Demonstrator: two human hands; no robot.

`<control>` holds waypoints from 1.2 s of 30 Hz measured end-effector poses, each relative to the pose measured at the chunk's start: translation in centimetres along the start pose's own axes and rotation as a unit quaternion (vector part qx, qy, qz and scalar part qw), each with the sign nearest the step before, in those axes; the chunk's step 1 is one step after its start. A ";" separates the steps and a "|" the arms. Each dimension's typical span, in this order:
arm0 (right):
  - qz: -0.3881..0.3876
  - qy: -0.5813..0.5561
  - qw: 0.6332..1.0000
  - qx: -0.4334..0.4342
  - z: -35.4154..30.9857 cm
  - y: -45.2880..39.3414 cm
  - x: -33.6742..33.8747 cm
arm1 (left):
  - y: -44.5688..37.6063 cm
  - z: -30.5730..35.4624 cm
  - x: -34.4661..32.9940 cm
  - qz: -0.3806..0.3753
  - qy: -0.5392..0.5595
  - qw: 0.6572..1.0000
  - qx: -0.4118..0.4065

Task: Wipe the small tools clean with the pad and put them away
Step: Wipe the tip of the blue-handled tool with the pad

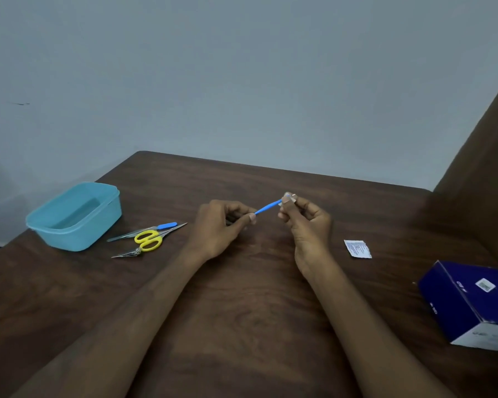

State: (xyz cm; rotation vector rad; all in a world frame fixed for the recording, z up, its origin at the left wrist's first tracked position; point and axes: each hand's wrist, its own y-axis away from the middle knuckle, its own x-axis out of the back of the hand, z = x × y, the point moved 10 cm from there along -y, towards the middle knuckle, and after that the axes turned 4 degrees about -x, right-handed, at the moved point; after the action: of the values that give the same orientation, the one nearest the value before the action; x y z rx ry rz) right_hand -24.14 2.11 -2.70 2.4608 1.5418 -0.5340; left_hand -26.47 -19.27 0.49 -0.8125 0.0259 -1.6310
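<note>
- Blue-handled tool (pixel 268 207) was held above the table (pixel 256 297) near the middle of the frame, slanting up toward the right, between both hands.
- Left hand (pixel 222 225) pinched its lower end, fingers curled round it.
- Right hand (pixel 305 222) pinched a small white pad (pixel 288 196) round the tool's upper end, thumb and fingertips closed on it.
- At the left of the frame lay the other small tools, close together: yellow-handled scissors (pixel 148 240), a second blue-handled tool (pixel 161 226), and what looked like tweezers (pixel 127 254).
- Just beyond them, upper left, stood a light blue tub (pixel 69 237), open at the top.
- A torn white sachet (pixel 357 248) lay flat to the right of the hands.
- A dark blue box (pixel 469 303) sat at the right edge.
</note>
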 end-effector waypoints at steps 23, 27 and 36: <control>-0.058 0.051 0.997 -0.008 -0.1 2.7 -1.4 | 2.1 1.7 -1.1 -0.083 0.020 0.996 0.007; -0.066 0.060 0.996 -0.007 0.2 3.0 -1.6 | 2.2 2.5 -0.9 -0.080 0.004 0.997 -0.006; -0.044 0.040 0.998 -0.022 0.7 2.2 -1.5 | 1.7 2.3 -1.0 -0.080 -0.004 0.997 -0.014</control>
State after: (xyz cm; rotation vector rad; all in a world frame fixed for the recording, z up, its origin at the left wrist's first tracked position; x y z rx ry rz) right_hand -22.91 -0.31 -2.81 2.4182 1.6816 -0.4143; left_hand -23.79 -17.86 0.96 -0.8611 -0.0231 -1.7822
